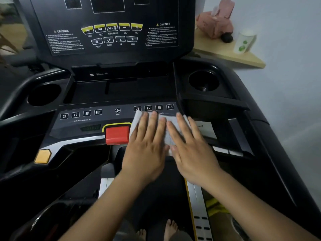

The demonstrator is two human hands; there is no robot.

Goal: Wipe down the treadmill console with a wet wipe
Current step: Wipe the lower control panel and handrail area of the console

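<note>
On the console (90,119), left hand (145,145) and right hand (189,150) press the wipe (167,134) flat.

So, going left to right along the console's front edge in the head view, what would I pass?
Orange hexagonal button → red rectangular stop button → left hand → right hand, both hands flat on the white wet wipe.

On treadmill console (90,120), flat wet wipe (137,121)

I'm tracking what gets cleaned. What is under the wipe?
The console panel right of the red button, below the right 3-6-9-12 keys. The left hand and right hand press flat on the wipe, so labels or display beneath are hidden.
</note>
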